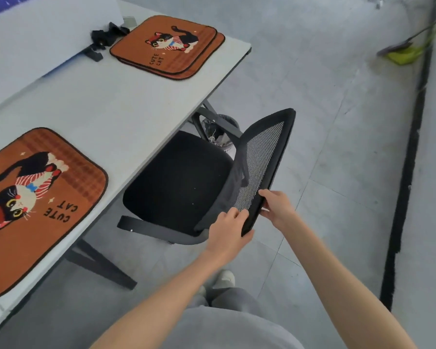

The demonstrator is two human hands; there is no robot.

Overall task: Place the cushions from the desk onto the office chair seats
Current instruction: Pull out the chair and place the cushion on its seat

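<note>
A black office chair (179,182) stands partly under the white desk (106,107), its seat bare. My left hand (228,229) and my right hand (277,206) both grip the near edge of its mesh backrest (262,159). One orange cat cushion (33,197) lies on the desk at the near left. Two more orange cat cushions (169,46) lie stacked at the desk's far end.
A black clamp-like object (103,39) sits beside the far cushions, against a white divider panel (43,36). A bin with rubbish (217,132) stands under the desk behind the chair. A green broom and dustpan (408,50) lie on the grey floor at the far right, near a black floor strip (408,172).
</note>
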